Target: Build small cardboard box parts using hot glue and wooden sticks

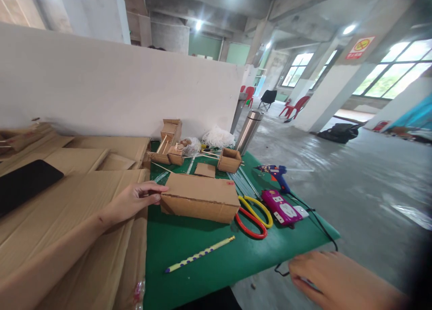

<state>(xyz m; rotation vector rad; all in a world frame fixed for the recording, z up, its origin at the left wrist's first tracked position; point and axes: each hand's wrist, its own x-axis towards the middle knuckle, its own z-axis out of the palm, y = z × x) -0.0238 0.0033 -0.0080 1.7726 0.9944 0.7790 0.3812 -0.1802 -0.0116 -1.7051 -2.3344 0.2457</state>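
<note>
A closed cardboard box point(200, 195) lies on the green table mat. At its left end, the thumb and fingers of my left hand point(138, 199) are closed on the edge. My right hand point(337, 274) hangs off the table's front right edge with fingers curled; whether anything is inside them is hidden. A black cord point(324, 231) runs from a blue hot glue gun point(278, 172) down behind that hand. Scissors with red and yellow handles point(254, 215) lie against the box's right end. In front of it is a spotted pencil point(200, 254).
Flattened cardboard point(84, 166) covers the left side, with a black phone point(29, 184) on it. Farther back are small cardboard constructions point(165, 141), an open cardboard box point(229, 160), white shredded filler point(218, 137) and a steel flask point(249, 132). A purple power strip point(281, 206) sits right.
</note>
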